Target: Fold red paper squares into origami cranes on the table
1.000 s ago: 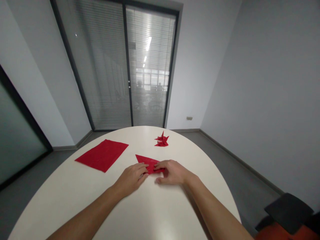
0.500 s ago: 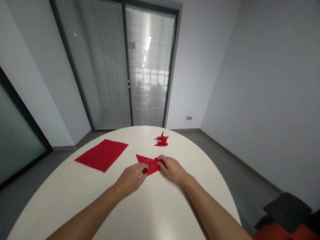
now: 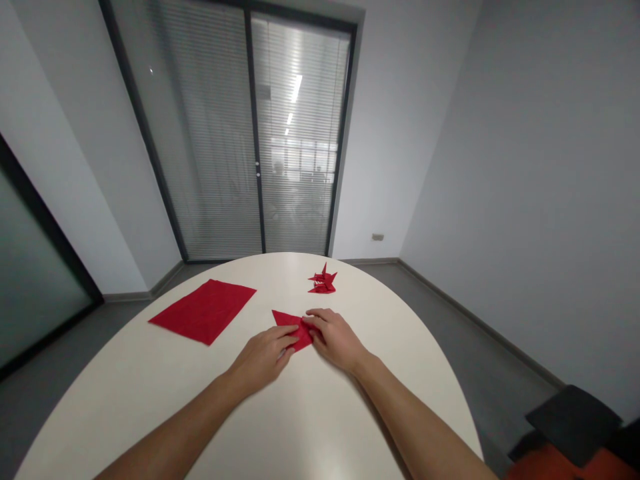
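A piece of red paper (image 3: 303, 339), partly folded, lies on the table between my two hands. My left hand (image 3: 265, 355) grips its left and near part, thumb at the near edge and fingers bent over the top. From the right, my right hand (image 3: 336, 337) holds the other side, its fingers reaching across the paper and covering the right end. One pointed corner sticks out at the upper left. The creases under my fingers are hidden.
A flat sheet of red paper (image 3: 205, 311) lies on the left of the round white table (image 3: 280, 427). Several red origami cranes (image 3: 325, 283) are bunched near the far edge. A black and orange object (image 3: 575, 427), perhaps a chair, stands at the lower right.
My right hand has moved left over the paper, and the right end of the paper has been brought over to the left. My left hand has stayed nearly in place, its fingers slightly flatter.
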`<move>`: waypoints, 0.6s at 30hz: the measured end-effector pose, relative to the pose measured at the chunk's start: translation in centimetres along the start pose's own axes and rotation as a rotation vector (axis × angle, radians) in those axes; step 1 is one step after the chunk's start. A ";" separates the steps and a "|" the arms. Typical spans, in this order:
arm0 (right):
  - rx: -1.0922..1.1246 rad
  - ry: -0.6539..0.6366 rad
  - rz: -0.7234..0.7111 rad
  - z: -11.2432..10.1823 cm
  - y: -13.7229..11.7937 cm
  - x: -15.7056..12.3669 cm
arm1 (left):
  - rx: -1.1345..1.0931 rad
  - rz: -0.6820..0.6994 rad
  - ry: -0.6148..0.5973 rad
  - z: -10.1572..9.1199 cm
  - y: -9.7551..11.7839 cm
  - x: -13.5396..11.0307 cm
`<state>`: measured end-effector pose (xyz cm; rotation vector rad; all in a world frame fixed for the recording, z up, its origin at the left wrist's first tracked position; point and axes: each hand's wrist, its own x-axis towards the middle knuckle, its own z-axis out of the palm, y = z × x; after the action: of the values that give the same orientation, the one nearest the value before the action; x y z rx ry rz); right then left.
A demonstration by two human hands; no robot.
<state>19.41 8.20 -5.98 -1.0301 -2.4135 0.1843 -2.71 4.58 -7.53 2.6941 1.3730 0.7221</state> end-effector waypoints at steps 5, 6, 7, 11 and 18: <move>0.125 -0.155 -0.143 0.2 -1.2 -0.2 | -0.016 -0.015 0.000 -0.1 0.1 0.1; 0.139 -0.183 -0.146 0.3 -1.2 -0.3 | -0.014 -0.019 0.004 0.0 0.0 0.0; 0.145 -0.215 -0.137 0.4 -1.2 -0.5 | -0.011 -0.022 0.011 0.1 -0.1 0.0; 0.119 -0.365 -0.030 0.4 -1.0 -0.8 | 0.008 -0.021 0.018 0.4 -0.4 0.0; 0.085 -0.360 0.070 0.0 -0.5 -0.9 | 0.043 -0.066 -0.017 0.5 -0.2 -0.2</move>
<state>19.59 7.20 -6.17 -1.1217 -2.6594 0.5330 -2.78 4.67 -8.06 2.6663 1.4827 0.6697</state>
